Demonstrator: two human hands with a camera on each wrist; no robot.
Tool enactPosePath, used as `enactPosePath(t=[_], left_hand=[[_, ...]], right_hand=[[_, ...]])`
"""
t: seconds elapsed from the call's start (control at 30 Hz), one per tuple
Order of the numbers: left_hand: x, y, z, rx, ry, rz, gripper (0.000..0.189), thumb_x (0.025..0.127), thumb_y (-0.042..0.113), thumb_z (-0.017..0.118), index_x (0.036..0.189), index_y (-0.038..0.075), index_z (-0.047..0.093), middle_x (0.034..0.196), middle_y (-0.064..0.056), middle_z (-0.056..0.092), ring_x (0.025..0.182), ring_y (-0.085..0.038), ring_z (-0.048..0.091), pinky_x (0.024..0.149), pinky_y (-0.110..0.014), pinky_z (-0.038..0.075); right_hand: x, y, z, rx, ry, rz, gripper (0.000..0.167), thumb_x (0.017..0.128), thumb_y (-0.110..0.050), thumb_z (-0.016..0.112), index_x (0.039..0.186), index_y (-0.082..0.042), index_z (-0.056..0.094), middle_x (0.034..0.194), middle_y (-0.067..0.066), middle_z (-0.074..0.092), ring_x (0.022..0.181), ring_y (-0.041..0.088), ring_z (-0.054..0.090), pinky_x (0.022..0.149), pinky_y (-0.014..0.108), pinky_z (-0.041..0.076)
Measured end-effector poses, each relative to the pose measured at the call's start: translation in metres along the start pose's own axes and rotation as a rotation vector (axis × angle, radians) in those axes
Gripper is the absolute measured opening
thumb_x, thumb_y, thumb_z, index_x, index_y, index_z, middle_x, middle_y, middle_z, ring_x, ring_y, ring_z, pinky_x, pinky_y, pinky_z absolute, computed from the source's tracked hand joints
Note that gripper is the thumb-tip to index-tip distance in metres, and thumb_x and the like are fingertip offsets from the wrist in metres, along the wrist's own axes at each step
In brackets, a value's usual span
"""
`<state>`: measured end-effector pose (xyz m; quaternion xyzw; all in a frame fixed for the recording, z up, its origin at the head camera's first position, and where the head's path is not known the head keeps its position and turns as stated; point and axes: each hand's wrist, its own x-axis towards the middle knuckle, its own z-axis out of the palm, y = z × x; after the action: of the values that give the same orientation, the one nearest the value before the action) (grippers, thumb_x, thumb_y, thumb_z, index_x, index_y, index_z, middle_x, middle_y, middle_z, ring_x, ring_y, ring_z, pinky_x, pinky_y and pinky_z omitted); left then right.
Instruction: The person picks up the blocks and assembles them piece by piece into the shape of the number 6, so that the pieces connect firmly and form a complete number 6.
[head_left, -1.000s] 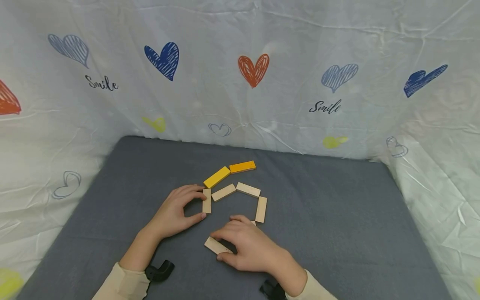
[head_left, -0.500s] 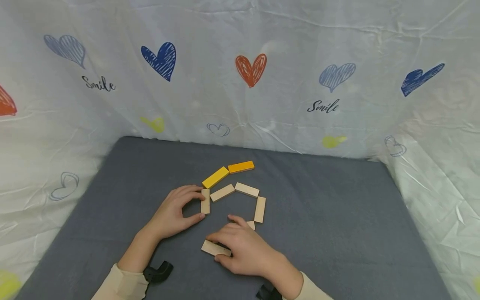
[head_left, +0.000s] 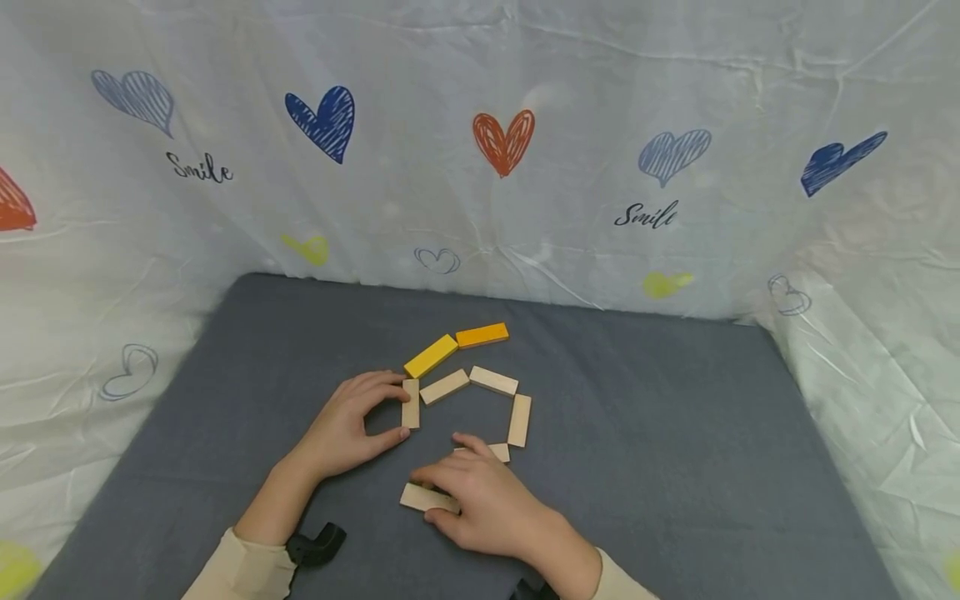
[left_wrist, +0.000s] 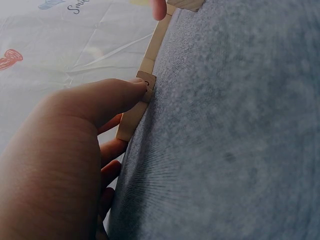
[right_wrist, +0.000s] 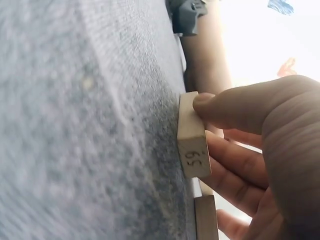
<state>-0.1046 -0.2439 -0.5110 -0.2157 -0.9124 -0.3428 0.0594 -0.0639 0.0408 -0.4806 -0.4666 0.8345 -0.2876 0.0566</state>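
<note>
In the head view, my left hand (head_left: pixel 358 423) holds a plain wooden block (head_left: pixel 411 410) lengthwise, its thumb at the near end and fingers at the far end. The left wrist view shows that thumb pressing the block's end (left_wrist: pixel 146 80). My right hand (head_left: pixel 491 507) pinches another plain block (head_left: pixel 424 497) between thumb and fingers, low over the cloth. The number 59 reads on that block's end (right_wrist: pixel 194 157) in the right wrist view. Beside the right fingers lies a further plain block (head_left: pixel 498 452), partly hidden by the hand.
Three more plain blocks, one at the left (head_left: pixel 445 387), one at the top (head_left: pixel 493 380) and one at the right (head_left: pixel 520 420), continue the curve. Behind lie a yellow block (head_left: pixel 431 356) and an orange block (head_left: pixel 482 335). Grey cloth (head_left: pixel 660 450) covers the table, before a heart-printed curtain (head_left: pixel 570 208).
My right hand has shifted slightly left and toward me with its block, uncovering more of the plain block behind it. The left hand stays on its block.
</note>
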Motion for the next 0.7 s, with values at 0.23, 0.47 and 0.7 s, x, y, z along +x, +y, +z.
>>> enactPosePath(t=[0.23,0.47,0.7], left_hand=[[-0.0019,-0.002,0.0002,0.002,0.002,0.004,0.046,0.09,0.034,0.093,0.131,0.027,0.073,0.154,-0.004,0.062,0.151,-0.037,0.047,0.122,-0.07,0.032],[-0.0017,-0.0037,0.002,0.003,0.002,0.0,0.046,0.09,0.034,0.093,0.131,0.029,0.073,0.155,-0.003,0.062,0.151,-0.036,0.047,0.122,-0.069,0.032],[-0.0001,-0.0021,0.0017,-0.002,0.005,0.003,0.046,0.089,0.033,0.093,0.131,0.028,0.073,0.155,-0.004,0.062,0.151,-0.037,0.047,0.122,-0.069,0.032]], right_hand=[[0.003,-0.0013,0.0008,0.019,-0.01,-0.006,0.041,0.098,-0.023,0.086,0.138,-0.019,0.074,0.125,-0.012,0.076,0.112,0.0,0.068,0.127,0.049,0.037],[0.0033,-0.0015,0.0,-0.015,-0.001,-0.022,0.04,0.099,-0.023,0.085,0.137,-0.019,0.075,0.126,-0.012,0.077,0.112,0.0,0.069,0.123,0.047,0.04],[0.005,-0.0023,-0.0041,-0.01,-0.001,-0.016,0.037,0.1,-0.023,0.083,0.137,-0.018,0.075,0.127,-0.01,0.077,0.114,0.002,0.069,0.118,0.043,0.044]])
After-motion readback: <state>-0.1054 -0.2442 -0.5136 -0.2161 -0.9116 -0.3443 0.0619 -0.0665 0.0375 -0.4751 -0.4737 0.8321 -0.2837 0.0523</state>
